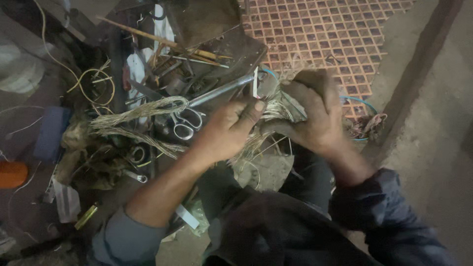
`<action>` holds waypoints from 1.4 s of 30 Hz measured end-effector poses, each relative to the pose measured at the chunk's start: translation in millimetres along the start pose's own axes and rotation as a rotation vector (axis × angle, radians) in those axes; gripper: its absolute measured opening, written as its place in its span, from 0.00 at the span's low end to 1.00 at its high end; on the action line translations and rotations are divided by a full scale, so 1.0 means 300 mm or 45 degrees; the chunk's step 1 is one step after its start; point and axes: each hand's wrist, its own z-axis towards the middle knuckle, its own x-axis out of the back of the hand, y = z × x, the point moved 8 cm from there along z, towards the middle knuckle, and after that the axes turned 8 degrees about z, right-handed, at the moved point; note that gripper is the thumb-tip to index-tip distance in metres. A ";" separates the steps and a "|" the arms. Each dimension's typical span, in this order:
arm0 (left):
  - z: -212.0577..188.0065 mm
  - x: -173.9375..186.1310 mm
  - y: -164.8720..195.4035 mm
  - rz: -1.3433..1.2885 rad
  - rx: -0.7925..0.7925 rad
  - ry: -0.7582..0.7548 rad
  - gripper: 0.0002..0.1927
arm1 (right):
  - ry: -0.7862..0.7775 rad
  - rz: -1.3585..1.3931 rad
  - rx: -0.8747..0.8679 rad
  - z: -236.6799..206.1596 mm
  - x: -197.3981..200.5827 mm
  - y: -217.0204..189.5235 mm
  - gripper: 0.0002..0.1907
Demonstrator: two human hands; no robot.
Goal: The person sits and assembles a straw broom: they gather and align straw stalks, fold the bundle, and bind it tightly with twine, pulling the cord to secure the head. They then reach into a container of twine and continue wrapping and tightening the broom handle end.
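Note:
My left hand (pixel 230 129) and my right hand (pixel 315 111) meet in the middle of the view, both closed around a bundle of thin pale wire strands (pixel 273 109). The left thumb presses on the bundle near a small white piece (pixel 255 82). Loose strands hang down below the hands (pixel 256 148). The right hand covers the bundle's right part. A blue wire (pixel 362 102) loops out behind the right hand.
A cluttered tool pile lies at the left: scissors (pixel 186 124), a metal rod (pixel 221 90), twisted wire bunches (pixel 143 111), yellow wire loops (pixel 96 83), wooden sticks (pixel 148 37). A patterned red tiled floor (pixel 325 29) is at the top right. My dark-clothed knees (pixel 276 216) fill the bottom.

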 end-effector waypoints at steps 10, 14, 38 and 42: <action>-0.022 0.002 -0.010 0.006 0.002 -0.002 0.21 | -0.589 0.561 -0.216 0.044 -0.144 0.101 0.30; -0.024 -0.004 -0.025 -0.062 -0.005 0.004 0.21 | -0.425 0.768 -0.519 -0.044 -0.182 0.157 0.18; 0.069 -0.007 -0.048 0.728 0.001 -0.196 0.18 | -0.679 -0.469 0.110 -0.003 -0.174 0.203 0.13; 0.030 -0.083 -0.065 0.810 -0.043 -0.363 0.14 | -0.651 0.348 -0.080 -0.088 -0.207 0.144 0.27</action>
